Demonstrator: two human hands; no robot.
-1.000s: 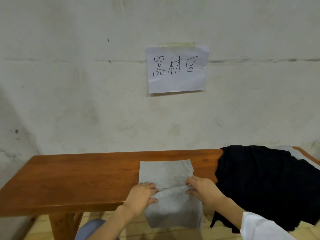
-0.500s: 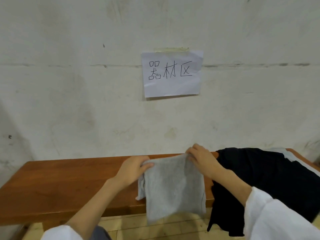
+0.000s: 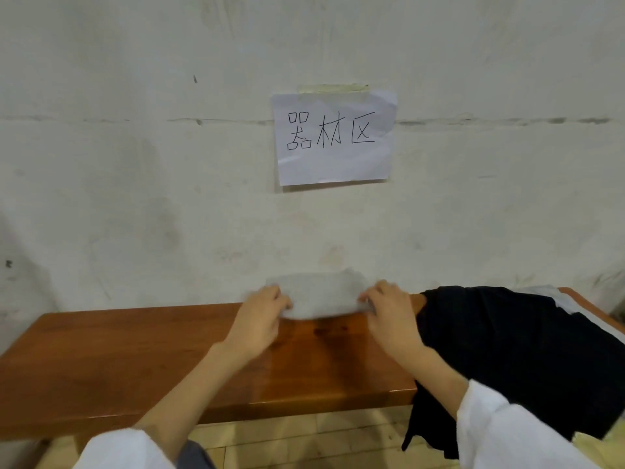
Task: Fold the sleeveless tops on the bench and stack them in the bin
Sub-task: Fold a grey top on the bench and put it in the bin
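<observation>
Grey cloth, a folded top, is held just above the far edge of the desk, close to the wall, and is blurred by motion. Its long axis runs left to right, across the line of sight. One short end is gripped by the left hand and the other by the right hand; the fingers of each hand are closed on the cloth, thumbs under and fingers over as far as can be told. The two hands are about equally near the bundle, one at each end, so it lies straight between them.

A dark garment is heaped on the right end of the desk, just beside the right forearm, and hangs over the front edge. Under it a strip of pale cloth shows at the far right. A paper sign is taped to the wall above.

No bin is seen in this view, so what it holds cannot be told. The fold is judged to be nearly done; the next move would call for the bundle to be carried level, both ends kept pinched, so that the layers do not slip open.
</observation>
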